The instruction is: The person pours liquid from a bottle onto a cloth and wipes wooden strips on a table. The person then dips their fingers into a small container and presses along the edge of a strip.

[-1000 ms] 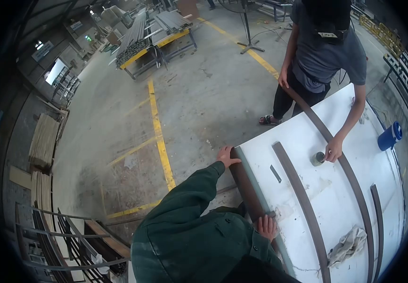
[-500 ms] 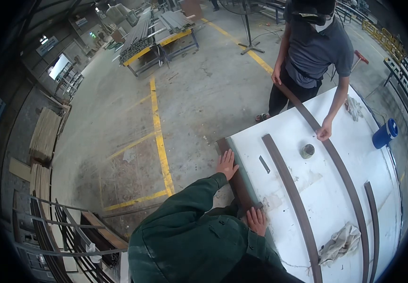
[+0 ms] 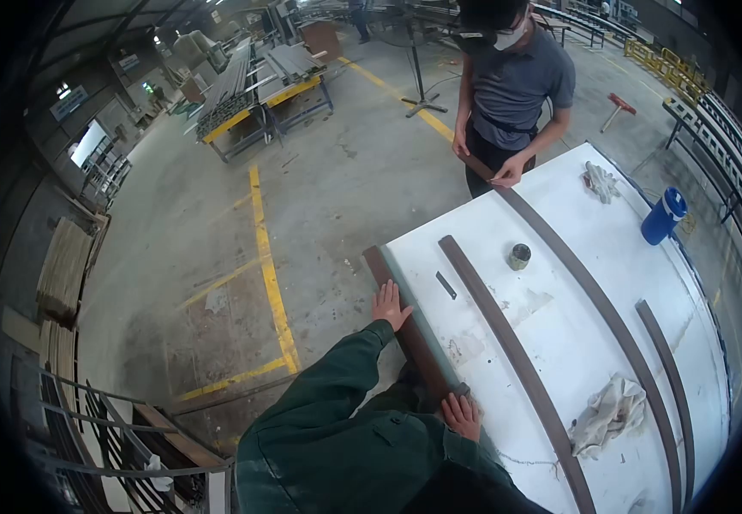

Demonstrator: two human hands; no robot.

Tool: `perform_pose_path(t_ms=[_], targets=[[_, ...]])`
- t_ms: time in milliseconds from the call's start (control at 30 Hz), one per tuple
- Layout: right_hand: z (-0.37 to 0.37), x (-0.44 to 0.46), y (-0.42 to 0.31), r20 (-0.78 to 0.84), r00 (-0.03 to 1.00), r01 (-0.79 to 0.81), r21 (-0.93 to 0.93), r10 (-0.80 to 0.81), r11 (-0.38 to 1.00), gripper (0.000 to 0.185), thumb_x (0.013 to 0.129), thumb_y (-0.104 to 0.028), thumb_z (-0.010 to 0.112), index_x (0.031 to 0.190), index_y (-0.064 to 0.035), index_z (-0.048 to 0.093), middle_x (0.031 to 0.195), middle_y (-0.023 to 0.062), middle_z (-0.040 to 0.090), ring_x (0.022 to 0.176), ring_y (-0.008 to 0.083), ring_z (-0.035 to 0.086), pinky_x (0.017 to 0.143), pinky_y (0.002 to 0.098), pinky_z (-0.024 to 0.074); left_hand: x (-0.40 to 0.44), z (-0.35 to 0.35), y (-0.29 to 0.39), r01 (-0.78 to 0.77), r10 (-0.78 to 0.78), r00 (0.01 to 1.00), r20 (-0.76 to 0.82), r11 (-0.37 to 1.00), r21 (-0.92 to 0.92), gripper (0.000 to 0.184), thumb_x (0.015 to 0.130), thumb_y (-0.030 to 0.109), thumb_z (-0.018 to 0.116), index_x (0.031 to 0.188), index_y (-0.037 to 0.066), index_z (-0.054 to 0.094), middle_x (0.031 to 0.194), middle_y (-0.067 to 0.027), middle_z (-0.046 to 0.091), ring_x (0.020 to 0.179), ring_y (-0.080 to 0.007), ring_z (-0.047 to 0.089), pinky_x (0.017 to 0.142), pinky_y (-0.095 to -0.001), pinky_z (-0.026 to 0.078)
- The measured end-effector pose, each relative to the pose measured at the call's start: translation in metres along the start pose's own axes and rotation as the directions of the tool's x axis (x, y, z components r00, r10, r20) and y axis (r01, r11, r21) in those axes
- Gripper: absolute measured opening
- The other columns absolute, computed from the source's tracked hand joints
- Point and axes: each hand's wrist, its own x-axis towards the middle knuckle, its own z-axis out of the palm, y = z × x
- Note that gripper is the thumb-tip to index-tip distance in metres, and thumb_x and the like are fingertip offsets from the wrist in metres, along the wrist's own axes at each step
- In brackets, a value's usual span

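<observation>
Resting left hand [image 3: 391,306] palm-down, fingers slightly apart, on brown board [image 3: 420,355] at left of table [image 3: 474,231]; laying right hand [image 3: 463,417] nearer, grip unclear.

dim greyish light, bright white tabletop [image 3: 615,253], strong fisheye bending, black corners, soft distant background

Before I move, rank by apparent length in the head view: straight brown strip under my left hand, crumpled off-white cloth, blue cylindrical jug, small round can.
1. Brown strip, partly hidden by the left hand
2. Crumpled cloth
3. Blue jug
4. Round can
Camera distance may skew this order.
</observation>
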Motion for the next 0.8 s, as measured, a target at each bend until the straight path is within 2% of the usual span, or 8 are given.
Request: perform_pose_path(t_ms=[200, 267, 300, 367, 433, 467, 567, 800], targets=[[-0.002, -0.001, -0.001, -0.014, 1.000, 0.004, 0.058, -0.003, 0.998, 0.065, 0.077, -0.043, 0.050, 0.135, -0.0173, 0.038, 0.143, 0.0016, 0.031, 0.130, 0.0267, 0.030, 0.107, 0.0483, 0.0190, 0.015, -0.003, 0.000, 0.041, -0.040, 0.999, -0.025, 0.999, 0.029, 0.083, 0.083, 0.054, 0.048, 0.141, 0.001, 0.020, 0.149, -0.0128, 0.013, 0.137, -0.0288, 0.014, 0.109, -0.0502, 0.012], [-0.007, 0.001, -0.001, -0.018, 1.000, 0.011, 0.073, -0.009, 0.997, 0.065, 0.078, -0.043, 0.049, 0.136, -0.0174, 0.037, 0.144, 0.0016, 0.030, 0.130, 0.0264, 0.030, 0.107, 0.0479, 0.0194, 0.028, 0.019, -0.015, -0.070, 0.063, 0.991, -0.114, 0.996, -0.058, 0.083, 0.083, 0.053, 0.049, 0.140, 0.000, 0.020, 0.148, -0.0158, 0.014, 0.136, -0.0312, 0.014, 0.109, -0.0497, 0.013], [-0.007, 0.000, -0.001, -0.011, 1.000, 0.008, 0.075, -0.008, 0.997, 0.064, 0.079, -0.043, 0.049, 0.136, -0.0175, 0.037, 0.144, 0.0015, 0.030, 0.130, 0.0261, 0.030, 0.107, 0.0476, 0.0197, 0.027, 0.012, -0.010, -0.048, 0.044, 0.993, -0.109, 0.998, -0.033, 0.083, 0.082, 0.050, 0.053, 0.138, -0.004, 0.023, 0.146, -0.0213, 0.018, 0.135, -0.0347, 0.016, 0.109, -0.0474, 0.014], [-0.004, -0.002, 0.006, -0.047, 0.999, 0.024, -0.038, -0.026, 0.999, 0.063, 0.082, -0.043, 0.045, 0.138, -0.0168, 0.033, 0.146, 0.0021, 0.027, 0.131, 0.0254, 0.029, 0.106, 0.0471, 0.0206, 0.041, 0.007, -0.017, -0.183, 0.184, 0.981, -0.061, 0.983, 0.024, 0.086, 0.079, 0.049, 0.059, 0.134, -0.009, 0.028, 0.142, -0.0266, 0.023, 0.133, -0.0377, 0.018, 0.110, -0.0428, 0.016], [0.003, -0.005, 0.008, 0.004, 0.999, 0.044, -0.047, -0.044, 0.998, 0.062, 0.083, -0.042, 0.042, 0.139, -0.0159, 0.032, 0.147, 0.0046, 0.024, 0.130, 0.0265, 0.029, 0.104, 0.0473, 0.0225, 0.055, 0.019, -0.020, -0.077, 0.082, 0.995, -0.051, 0.994, 0.079, 0.089, 0.080, 0.055, 0.053, 0.137, -0.007, 0.024, 0.145, -0.0234, 0.019, 0.134, -0.0355, 0.019, 0.108, -0.0476, 0.016], [0.015, -0.007, 0.010, -0.038, 0.999, 0.034, -0.004, -0.035, 0.999, 0.065, 0.080, -0.039, 0.043, 0.140, -0.0183, 0.028, 0.148, 0.0013, 0.022, 0.134, 0.0244, 0.024, 0.110, 0.0453, 0.0155, 0.060, 0.021, -0.021, -0.039, 0.043, 0.999, -0.021, 0.987, 0.158, 0.090, 0.081, 0.057, 0.050, 0.138, -0.006, 0.022, 0.148, -0.0204, 0.014, 0.136, -0.0335, 0.016, 0.108, -0.0494, 0.017], [0.031, -0.007, 0.008, -0.166, 0.985, 0.040, -0.064, -0.050, 0.997, 0.065, 0.080, -0.039, 0.043, 0.140, -0.0184, 0.028, 0.149, 0.0008, 0.020, 0.135, 0.0245, 0.024, 0.110, 0.0452, 0.0147, 0.048, 0.019, -0.010, -0.009, 0.007, 1.000, 0.016, 0.985, 0.174, 0.084, 0.084, 0.054, 0.048, 0.139, -0.004, 0.021, 0.149, -0.0160, 0.014, 0.137, -0.0306, 0.015, 0.107, -0.0495, 0.020], [0.017, -0.010, 0.007, -0.159, 0.987, 0.027, -0.039, -0.033, 0.999, 0.066, 0.080, -0.038, 0.043, 0.141, -0.0188, 0.026, 0.149, 0.0010, 0.019, 0.135, 0.0243, 0.022, 0.111, 0.0447, 0.0144, -0.030, 0.022, 0.026, -0.142, 0.149, 0.987, -0.055, 0.983, 0.116, 0.081, 0.086, 0.049, 0.049, 0.141, -0.002, 0.018, 0.149, -0.0158, 0.014, 0.136, -0.0310, 0.018, 0.107, -0.0493, 0.020]])
